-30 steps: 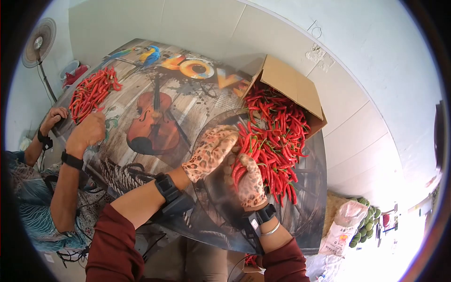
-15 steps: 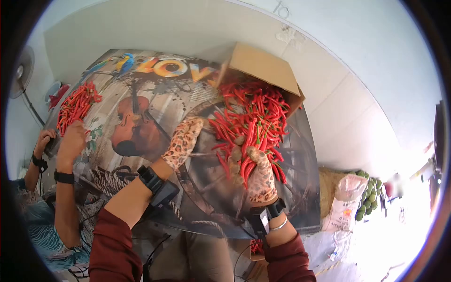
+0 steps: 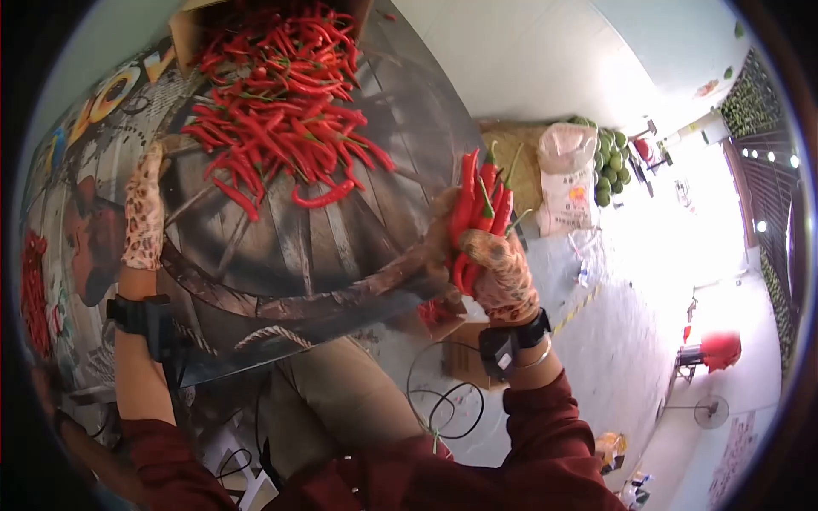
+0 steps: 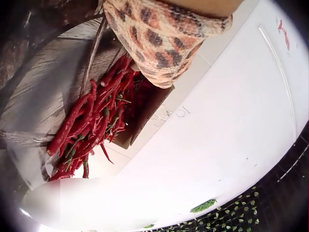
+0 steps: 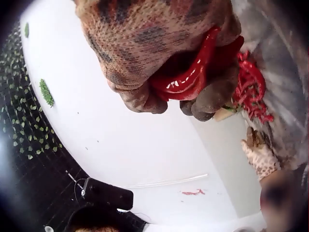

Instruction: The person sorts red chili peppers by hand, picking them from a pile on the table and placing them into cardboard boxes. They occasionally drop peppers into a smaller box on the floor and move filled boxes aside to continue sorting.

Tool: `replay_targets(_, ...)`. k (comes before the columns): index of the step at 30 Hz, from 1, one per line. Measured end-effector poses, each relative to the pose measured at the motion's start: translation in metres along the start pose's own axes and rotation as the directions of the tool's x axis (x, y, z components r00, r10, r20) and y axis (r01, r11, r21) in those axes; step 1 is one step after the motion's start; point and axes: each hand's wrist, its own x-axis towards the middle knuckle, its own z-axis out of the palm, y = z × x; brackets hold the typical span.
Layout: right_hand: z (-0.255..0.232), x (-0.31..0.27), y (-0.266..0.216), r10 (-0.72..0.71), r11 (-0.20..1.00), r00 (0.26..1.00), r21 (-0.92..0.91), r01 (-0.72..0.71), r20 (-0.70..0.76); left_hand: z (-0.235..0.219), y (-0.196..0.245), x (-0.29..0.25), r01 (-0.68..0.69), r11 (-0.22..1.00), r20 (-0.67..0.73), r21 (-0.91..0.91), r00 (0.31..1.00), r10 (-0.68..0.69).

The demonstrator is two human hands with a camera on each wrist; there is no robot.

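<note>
We have swung our view rightward, and our right grip (image 3: 503, 277) has carried its red chilies (image 3: 482, 200) away from the pile (image 3: 281, 119), to the edge of the surface (image 3: 319, 247).

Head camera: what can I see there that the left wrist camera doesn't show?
Only the head view: the right hand gripping a bunch of red chillies, and a sack beside green fruit.
Only the left wrist view: a little scribble on the wall.
Both: the left hand in its spotted glove, the chilli pile and the cardboard box.
</note>
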Motion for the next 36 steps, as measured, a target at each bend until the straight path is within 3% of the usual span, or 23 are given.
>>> replay_targets(2, -0.030, -0.004, -0.011, 0.101, 0.980, 0.985, -0.185, -0.075, 0.137, 0.003, -0.008, 0.003, -0.014, 1.000, -0.064, 0.004, 0.998, 0.014)
replay_targets(4, -0.045, -0.010, -0.017, 0.113, 0.962, 0.992, -0.257, -0.094, 0.061, 0.002, -0.001, 0.007, -0.021, 1.000, -0.148, -0.011, 0.989, 0.019)
replay_targets(6, -0.054, -0.016, -0.021, 0.083, 0.888, 0.996, -0.455, -0.064, 0.021, 0.001, 0.009, 0.011, -0.029, 0.999, -0.226, -0.033, 0.974, 0.021)
replay_targets(9, -0.068, -0.037, -0.025, 0.078, 0.880, 0.993, -0.463, -0.108, -0.084, 0.000, 0.023, 0.006, -0.027, 0.998, -0.321, -0.065, 0.947, 0.005)
replay_targets(13, -0.108, -0.069, -0.011, 0.041, 0.944, 0.975, -0.311, -0.109, -0.217, -0.026, 0.068, 0.003, 0.041, 0.993, -0.120, 0.109, 0.992, -0.028)
replay_targets(16, -0.155, -0.090, 0.014, 0.030, 0.906, 0.938, -0.387, -0.171, -0.345, -0.042, 0.091, 0.001, 0.063, 0.952, 0.066, 0.300, 0.994, -0.086)
replay_targets(17, -0.157, -0.092, 0.019, 0.015, 0.916, 0.923, -0.364, -0.167, -0.386, -0.041, 0.086, 0.001, 0.059, 0.951, 0.071, 0.303, 0.994, -0.084)
replay_targets(19, -0.188, -0.096, 0.041, 0.021, 0.877, 0.901, -0.424, -0.224, -0.433, -0.032, 0.063, -0.003, -0.099, 0.968, -0.007, 0.230, 0.995, 0.103)
replay_targets(22, -0.237, -0.096, 0.074, 0.040, 0.796, 0.863, -0.506, -0.332, -0.504, -0.033, 0.065, -0.004, -0.078, 0.965, 0.021, 0.252, 0.997, 0.075)
replay_targets(24, -0.258, -0.095, 0.091, 0.131, 0.656, 0.788, -0.544, -0.524, -0.602, -0.034, 0.067, -0.004, -0.067, 0.960, 0.048, 0.273, 0.997, 0.056)
replay_targets(25, -0.269, -0.093, 0.100, 0.113, 0.554, 0.771, -0.604, -0.572, -0.626, -0.035, 0.068, -0.003, -0.064, 0.957, 0.060, 0.284, 0.997, 0.048)
replay_targets(26, -0.280, -0.092, 0.110, 0.114, 0.558, 0.774, -0.604, -0.569, -0.623, -0.035, 0.069, -0.003, -0.060, 0.954, 0.070, 0.295, 0.997, 0.041)
replay_targets(28, -0.293, -0.082, 0.126, 0.147, 0.366, 0.752, -0.671, -0.645, -0.642, -0.037, 0.071, -0.004, -0.038, 0.941, 0.069, 0.335, 0.997, 0.016)
replay_targets(29, -0.289, -0.077, 0.131, 0.153, 0.346, 0.727, -0.653, -0.674, -0.669, -0.038, 0.072, -0.004, -0.019, 0.931, 0.059, 0.364, 0.998, -0.003)
replay_targets(30, -0.292, -0.076, 0.141, 0.162, 0.350, 0.749, -0.673, -0.652, -0.642, -0.039, 0.073, -0.005, 0.005, 0.919, 0.047, 0.395, 0.999, -0.025)
replay_targets(32, -0.319, -0.077, 0.165, 0.113, 0.507, 0.798, -0.656, -0.559, -0.592, -0.029, 0.041, -0.004, -0.065, 0.901, 0.048, 0.429, 0.998, 0.049)
replay_targets(33, -0.332, -0.080, 0.173, 0.117, 0.505, 0.817, -0.675, -0.538, -0.564, -0.030, 0.041, -0.005, -0.057, 0.909, 0.043, 0.413, 0.998, 0.043)
replay_targets(34, -0.346, -0.082, 0.177, -0.005, 0.203, 0.873, -0.856, -0.476, -0.487, -0.027, 0.040, -0.006, -0.050, 0.919, 0.038, 0.391, 0.999, 0.038)
replay_targets(35, -0.351, -0.077, 0.176, -0.099, -0.135, 0.924, -0.915, -0.379, -0.368, -0.014, 0.013, -0.010, -0.048, 0.955, -0.014, 0.294, 0.998, 0.055)
replay_targets(36, -0.338, -0.070, 0.165, -0.097, -0.147, 0.934, -0.923, -0.356, -0.345, -0.011, 0.015, -0.010, -0.088, 0.963, -0.056, 0.255, 0.993, 0.105)
